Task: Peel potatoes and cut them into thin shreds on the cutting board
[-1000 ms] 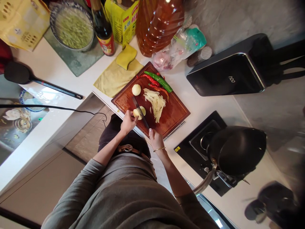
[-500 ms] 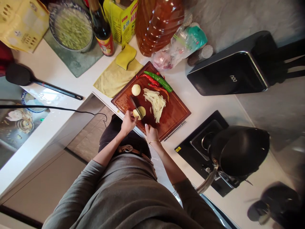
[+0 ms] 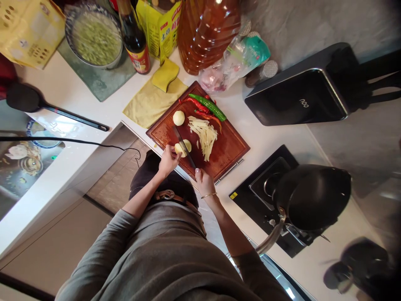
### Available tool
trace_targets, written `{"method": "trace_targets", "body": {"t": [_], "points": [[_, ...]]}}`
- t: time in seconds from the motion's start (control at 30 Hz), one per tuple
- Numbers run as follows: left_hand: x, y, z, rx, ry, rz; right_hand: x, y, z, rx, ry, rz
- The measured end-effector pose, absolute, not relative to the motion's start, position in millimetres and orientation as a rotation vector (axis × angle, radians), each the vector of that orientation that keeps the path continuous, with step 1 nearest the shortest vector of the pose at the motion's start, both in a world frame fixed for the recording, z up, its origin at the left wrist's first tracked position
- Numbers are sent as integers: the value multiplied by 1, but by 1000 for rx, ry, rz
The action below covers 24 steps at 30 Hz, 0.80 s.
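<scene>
The right hand (image 3: 204, 180) is wrapped around the knife (image 3: 184, 147) handle at the cutting board's (image 3: 232, 146) near edge. The left hand (image 3: 168, 160) pinches the half potato (image 3: 183, 147) just behind the blade. That rounded potato could roll, bringing fingertips under the edge. Beyond it lie potato strips (image 3: 205, 134), then chillies (image 3: 208, 106).

Potato shreds (image 3: 206, 136) on cutting board (image 3: 230, 146), chillies (image 3: 208, 107) behind, wok (image 3: 313, 196) right.
</scene>
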<state>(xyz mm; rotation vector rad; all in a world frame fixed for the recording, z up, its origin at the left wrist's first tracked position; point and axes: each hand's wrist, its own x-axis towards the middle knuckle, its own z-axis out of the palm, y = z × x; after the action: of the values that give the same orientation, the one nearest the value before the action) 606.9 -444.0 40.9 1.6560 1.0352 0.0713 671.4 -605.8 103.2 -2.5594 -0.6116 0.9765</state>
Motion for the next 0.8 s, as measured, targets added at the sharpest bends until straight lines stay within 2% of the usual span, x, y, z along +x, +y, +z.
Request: {"method": "trace_targets", "body": {"t": [0.57,0.8], "points": [[606,-444,40,1669,1035,41,664,-616,109,-2629,-622,1059],[607,-443,43,1680,1043,46,672,-592,77,-2723,-634,1152]]}}
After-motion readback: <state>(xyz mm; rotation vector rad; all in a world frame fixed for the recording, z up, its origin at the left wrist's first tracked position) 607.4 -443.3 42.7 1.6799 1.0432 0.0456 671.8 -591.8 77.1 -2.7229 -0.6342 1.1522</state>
